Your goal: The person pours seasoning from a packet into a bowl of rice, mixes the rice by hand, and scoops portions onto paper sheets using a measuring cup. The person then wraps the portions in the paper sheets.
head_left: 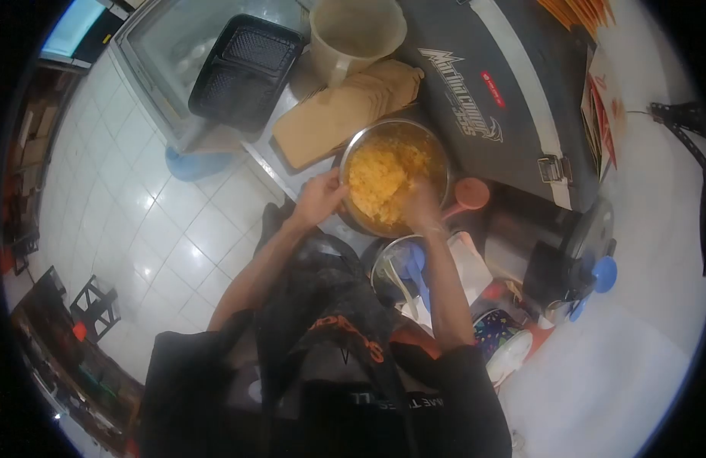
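A round metal bowl holds a heap of yellow-orange shredded food. My left hand is at the bowl's left edge, its fingers pressed together on the rim. Over the right part of the bowl is my right hand, blurred, its fingers down at the food; their shape cannot be made out. Beside the bowl at the upper left lie stacked brown paper pieces. A pink scoop rests just right of the bowl.
Black trays and a pale pitcher stand behind. A large dark bag is at the back right. Nearer me are a container with utensils, a patterned cup and a dark appliance. Tiled floor lies left.
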A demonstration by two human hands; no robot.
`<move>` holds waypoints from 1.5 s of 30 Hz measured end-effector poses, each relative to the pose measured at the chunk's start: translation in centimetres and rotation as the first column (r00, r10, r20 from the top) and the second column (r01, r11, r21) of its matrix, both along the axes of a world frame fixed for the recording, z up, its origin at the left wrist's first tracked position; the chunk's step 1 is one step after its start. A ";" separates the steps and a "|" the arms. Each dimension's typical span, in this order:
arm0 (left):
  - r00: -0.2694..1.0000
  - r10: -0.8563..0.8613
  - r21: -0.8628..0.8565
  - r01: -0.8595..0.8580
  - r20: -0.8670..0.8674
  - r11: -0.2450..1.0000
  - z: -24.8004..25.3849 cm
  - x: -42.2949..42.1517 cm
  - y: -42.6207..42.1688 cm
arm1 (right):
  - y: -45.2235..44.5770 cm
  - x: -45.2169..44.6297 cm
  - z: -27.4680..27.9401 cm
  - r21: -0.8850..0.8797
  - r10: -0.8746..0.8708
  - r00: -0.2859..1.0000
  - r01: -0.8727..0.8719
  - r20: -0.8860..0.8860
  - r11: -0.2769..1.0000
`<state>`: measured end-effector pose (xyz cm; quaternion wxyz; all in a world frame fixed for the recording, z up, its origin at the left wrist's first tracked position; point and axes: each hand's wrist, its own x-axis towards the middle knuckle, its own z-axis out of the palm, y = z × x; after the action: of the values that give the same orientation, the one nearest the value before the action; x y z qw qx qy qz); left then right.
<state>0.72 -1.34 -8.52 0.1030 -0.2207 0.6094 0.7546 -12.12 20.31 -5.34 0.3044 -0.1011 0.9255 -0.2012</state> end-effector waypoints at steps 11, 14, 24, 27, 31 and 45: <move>1.000 0.026 -0.010 -0.026 -0.003 1.000 -0.7 -0.1 0.3 | 2.3 2.8 -8.2 0.014 -0.009 0.996 0.010 -0.091 1.000; 1.000 0.024 -0.035 -0.024 0.006 0.999 -1.6 0.2 0.2 | -1.0 1.6 -2.4 0.028 0.054 0.979 -0.049 -0.198 0.998; 1.000 0.021 -0.024 -0.021 0.009 0.999 0.1 -0.1 0.2 | -1.1 2.5 -5.8 -0.120 0.194 0.944 -0.232 -0.266 0.965; 0.999 -0.010 -0.026 0.011 0.034 1.000 -1.0 -0.1 0.1 | 0.1 0.5 -2.6 -0.207 0.162 0.964 -0.206 -0.213 0.956; 0.999 -0.031 -0.071 0.034 0.043 0.997 -2.1 0.3 0.2 | -3.8 -0.5 3.5 -0.024 0.178 0.970 -0.184 -0.165 0.983; 1.000 -0.004 -0.034 0.005 0.029 0.999 -1.7 0.2 0.2 | 1.1 -1.6 -2.3 0.107 0.366 0.908 -0.351 -0.202 0.930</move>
<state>0.88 -1.14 -10.20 0.1098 -0.2319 0.6210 0.7407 -13.72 21.41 -7.59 0.2359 -0.2803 0.9253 -0.0978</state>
